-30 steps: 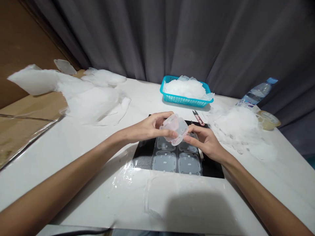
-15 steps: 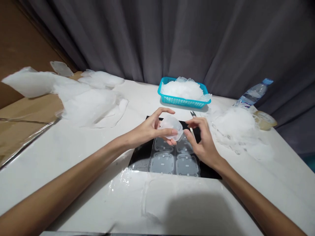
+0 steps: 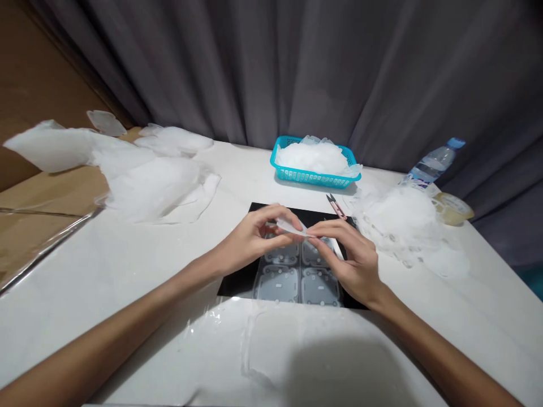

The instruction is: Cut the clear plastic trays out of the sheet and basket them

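My left hand (image 3: 250,237) and my right hand (image 3: 350,257) meet above a black mat (image 3: 237,280), both pinching one thin clear plastic piece (image 3: 292,227) seen edge-on between the fingertips. Under the hands several clear plastic moulded pieces (image 3: 297,277) lie in a grid on the mat. A small pair of pink-handled snips (image 3: 335,206) rests at the mat's far right corner.
A turquoise basket (image 3: 314,175) of clear plastic pieces stands at the back. Heaps of clear plastic lie at left (image 3: 153,181) and right (image 3: 399,220). A water bottle (image 3: 428,165) and a tape roll (image 3: 452,207) sit far right. Cardboard (image 3: 42,198) lies left; a grey curtain hangs behind.
The clear piece was turned from broadside to edge-on and lowered slightly. My right hand moved in and now pinches it together with my left.
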`<action>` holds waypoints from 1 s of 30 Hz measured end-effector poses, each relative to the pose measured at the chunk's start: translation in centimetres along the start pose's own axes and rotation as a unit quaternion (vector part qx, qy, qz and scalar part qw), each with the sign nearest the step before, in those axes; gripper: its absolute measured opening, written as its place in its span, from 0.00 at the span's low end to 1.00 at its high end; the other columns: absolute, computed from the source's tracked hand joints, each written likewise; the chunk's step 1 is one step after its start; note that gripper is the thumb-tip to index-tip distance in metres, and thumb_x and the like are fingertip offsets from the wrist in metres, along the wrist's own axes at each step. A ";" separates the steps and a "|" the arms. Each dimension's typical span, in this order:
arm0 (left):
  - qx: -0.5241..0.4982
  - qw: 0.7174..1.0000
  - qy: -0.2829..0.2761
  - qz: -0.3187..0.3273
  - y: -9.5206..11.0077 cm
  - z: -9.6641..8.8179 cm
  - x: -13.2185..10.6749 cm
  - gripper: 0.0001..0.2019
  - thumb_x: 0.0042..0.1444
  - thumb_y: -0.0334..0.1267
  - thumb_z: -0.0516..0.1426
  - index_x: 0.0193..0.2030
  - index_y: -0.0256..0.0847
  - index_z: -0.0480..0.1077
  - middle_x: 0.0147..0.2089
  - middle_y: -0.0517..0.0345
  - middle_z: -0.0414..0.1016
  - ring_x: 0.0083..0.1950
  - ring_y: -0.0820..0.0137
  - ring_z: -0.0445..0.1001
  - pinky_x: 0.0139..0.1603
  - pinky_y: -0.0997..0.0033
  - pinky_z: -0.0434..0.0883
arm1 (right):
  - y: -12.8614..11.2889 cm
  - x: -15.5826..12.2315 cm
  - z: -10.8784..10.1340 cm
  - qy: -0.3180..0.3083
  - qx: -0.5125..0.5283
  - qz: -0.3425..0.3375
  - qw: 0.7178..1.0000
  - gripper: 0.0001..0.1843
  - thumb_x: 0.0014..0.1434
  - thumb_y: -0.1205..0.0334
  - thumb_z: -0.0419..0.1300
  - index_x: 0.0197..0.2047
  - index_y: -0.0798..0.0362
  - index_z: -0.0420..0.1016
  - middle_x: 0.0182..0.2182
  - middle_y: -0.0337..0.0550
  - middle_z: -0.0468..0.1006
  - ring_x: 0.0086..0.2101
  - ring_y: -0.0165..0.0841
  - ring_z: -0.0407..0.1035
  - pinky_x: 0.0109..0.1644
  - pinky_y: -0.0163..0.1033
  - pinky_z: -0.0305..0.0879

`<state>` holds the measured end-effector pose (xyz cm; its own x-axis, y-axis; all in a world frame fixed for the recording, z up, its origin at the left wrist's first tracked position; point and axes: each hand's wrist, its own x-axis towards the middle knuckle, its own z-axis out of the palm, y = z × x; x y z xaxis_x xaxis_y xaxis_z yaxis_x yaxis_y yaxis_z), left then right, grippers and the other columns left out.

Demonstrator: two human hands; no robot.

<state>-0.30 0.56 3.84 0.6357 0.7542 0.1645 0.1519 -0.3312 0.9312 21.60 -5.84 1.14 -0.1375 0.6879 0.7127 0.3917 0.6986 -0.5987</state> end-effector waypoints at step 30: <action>-0.056 0.995 0.041 0.067 1.4 0.7 -0.8 0.03 0.59 0.34 0.69 0.40 0.42 0.84 0.40 0.55 0.84 0.41 0.68 0.81 0.42 0.73 0.76 | -1.7 0.2 0.3 0.039 0.093 0.071 0.992 0.11 0.64 0.71 0.67 0.46 0.47 0.83 0.39 0.43 0.81 0.40 0.36 0.77 0.43 0.44 0.77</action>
<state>-0.02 -0.89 4.73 0.5807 0.7527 0.3104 -0.0185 -0.3690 0.9293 20.64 -6.87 2.18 -0.0204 0.7695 0.6383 0.2256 0.6255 -0.7469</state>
